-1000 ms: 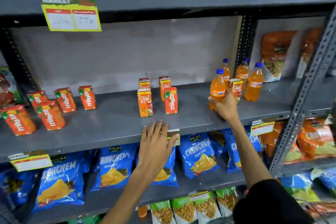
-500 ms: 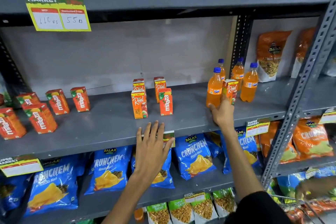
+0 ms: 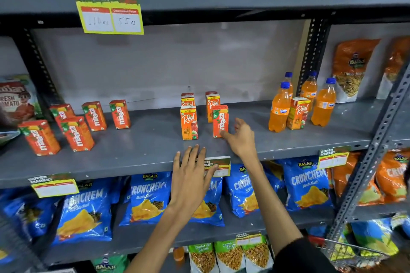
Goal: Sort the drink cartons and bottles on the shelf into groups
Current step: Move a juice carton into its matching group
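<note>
On the grey middle shelf [image 3: 144, 155], several red Maaza cartons [image 3: 76, 133] stand at the left. In the middle stand three orange Real cartons [image 3: 188, 123] and one Maaza carton [image 3: 220, 121]. At the right, several orange Fanta bottles [image 3: 280, 109] surround one Real carton [image 3: 298, 112]. My right hand [image 3: 241, 138] is open, fingers spread, its fingertips at the lower right corner of the middle Maaza carton. My left hand [image 3: 192, 175] lies flat and open on the shelf's front edge, holding nothing.
Blue Crunchem snack bags [image 3: 146, 199] fill the shelf below. Orange snack pouches [image 3: 351, 68] stand in the bay to the right, past a slotted upright [image 3: 312, 51]. Price tags [image 3: 109, 14] hang from the shelf edges. A wire basket [image 3: 346, 252] is at the lower right.
My right hand has let go of the Real carton among the bottles and moved left to the middle Maaza carton. My left hand has stayed on the shelf edge.
</note>
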`<move>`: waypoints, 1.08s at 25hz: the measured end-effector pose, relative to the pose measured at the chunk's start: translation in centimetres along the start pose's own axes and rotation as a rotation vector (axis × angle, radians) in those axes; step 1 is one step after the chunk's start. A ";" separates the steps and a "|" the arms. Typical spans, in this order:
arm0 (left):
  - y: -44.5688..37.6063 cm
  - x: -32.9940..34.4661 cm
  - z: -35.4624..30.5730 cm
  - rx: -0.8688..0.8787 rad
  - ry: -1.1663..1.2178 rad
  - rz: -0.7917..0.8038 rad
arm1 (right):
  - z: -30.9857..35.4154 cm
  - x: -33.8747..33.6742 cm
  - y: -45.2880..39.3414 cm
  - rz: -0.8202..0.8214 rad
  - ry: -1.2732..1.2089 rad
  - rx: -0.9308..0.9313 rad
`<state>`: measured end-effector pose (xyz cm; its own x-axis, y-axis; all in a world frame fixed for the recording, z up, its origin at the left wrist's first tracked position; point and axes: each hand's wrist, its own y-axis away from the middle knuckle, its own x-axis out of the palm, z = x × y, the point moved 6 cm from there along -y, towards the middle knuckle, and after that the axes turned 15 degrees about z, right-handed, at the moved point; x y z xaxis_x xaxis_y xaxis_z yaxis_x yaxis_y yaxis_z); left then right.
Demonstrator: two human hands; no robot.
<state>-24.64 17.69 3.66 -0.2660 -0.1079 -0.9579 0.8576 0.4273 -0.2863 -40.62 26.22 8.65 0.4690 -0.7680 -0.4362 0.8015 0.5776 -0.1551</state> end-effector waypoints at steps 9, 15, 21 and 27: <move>0.2 0.1 0.3 0.006 -0.012 0.034 | 0.6 2.6 -2.6 -0.073 0.022 0.023; 2.0 -0.6 3.1 -0.008 0.005 -0.006 | 2.7 2.2 3.0 -0.095 0.013 -0.062; 5.8 -1.9 11.4 -0.075 0.010 -0.029 | 7.9 9.3 7.4 0.019 -0.038 -0.144; 8.6 -3.5 21.1 -0.114 0.008 -0.024 | 14.5 21.1 6.0 0.159 -0.083 -0.170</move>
<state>-7.00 2.82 4.12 -0.2894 -0.1123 -0.9506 0.7956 0.5239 -0.3041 -20.51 9.48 11.42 0.6189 -0.6796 -0.3939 0.6444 0.7260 -0.2402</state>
